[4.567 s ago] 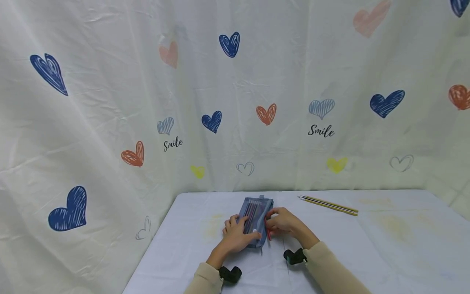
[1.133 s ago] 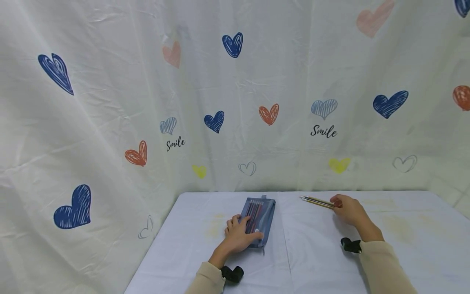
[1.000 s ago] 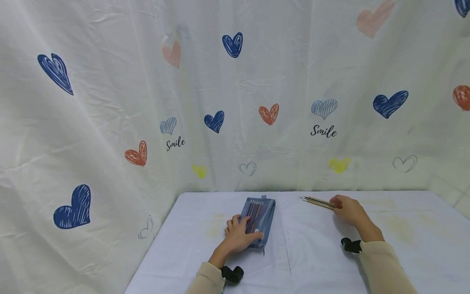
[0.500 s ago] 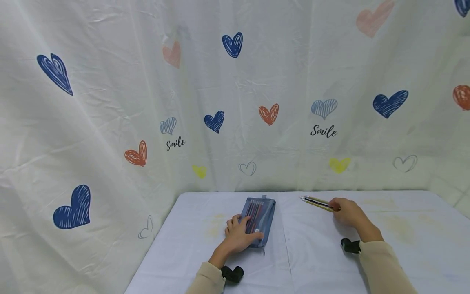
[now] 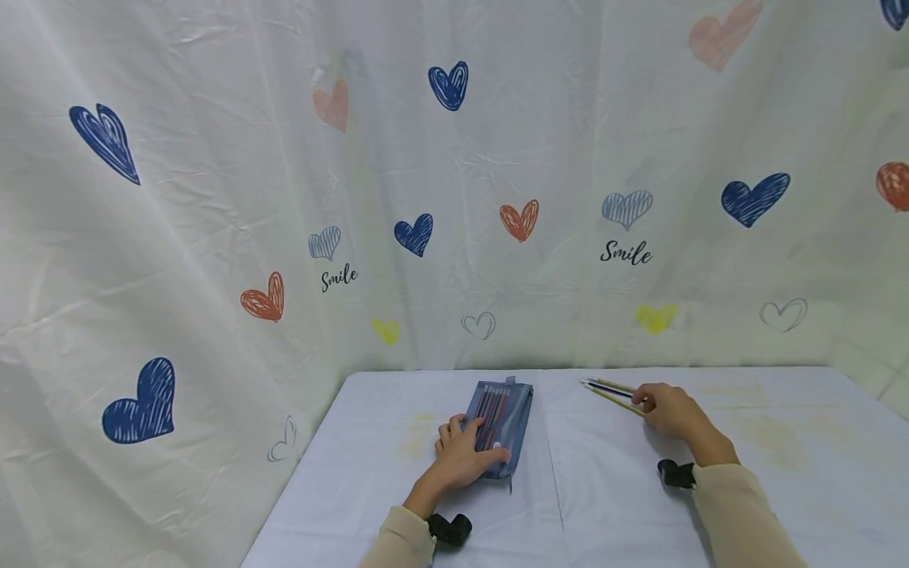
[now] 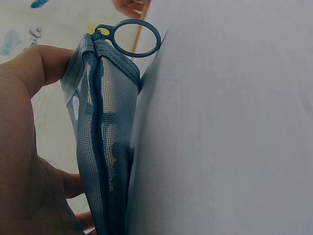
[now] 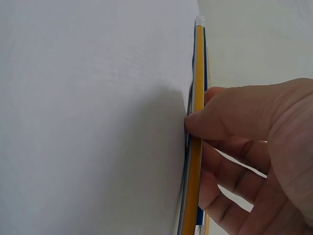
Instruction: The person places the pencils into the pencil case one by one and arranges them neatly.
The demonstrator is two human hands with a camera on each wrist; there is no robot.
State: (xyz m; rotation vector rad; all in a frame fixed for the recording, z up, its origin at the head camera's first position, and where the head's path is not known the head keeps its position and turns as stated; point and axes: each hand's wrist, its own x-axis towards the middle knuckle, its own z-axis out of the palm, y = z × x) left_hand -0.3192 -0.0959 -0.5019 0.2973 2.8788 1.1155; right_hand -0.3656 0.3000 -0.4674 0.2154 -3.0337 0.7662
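Note:
A blue pencil case lies on the white-covered table, with several dark pencils visible at its upper side. My left hand rests on it, fingers spread at the left edge and thumb at the near end. Close up in the left wrist view, the case's mesh side shows a zip and a ring-shaped pull. Further right, my right hand pinches a small bunch of pencils between thumb and fingers. A yellow pencil with a white eraser lies over a blue one there; their other ends point towards the wrist.
The table backs onto a white curtain printed with hearts and the word Smile. A dark wrist-worn camera sits below the left hand, another camera below the right.
Several seconds ago my right hand was at the case's right side with a red stick-like thing; now it is at the pencils. Lately it shifts slightly left and the pencils fan apart. My left hand stays.

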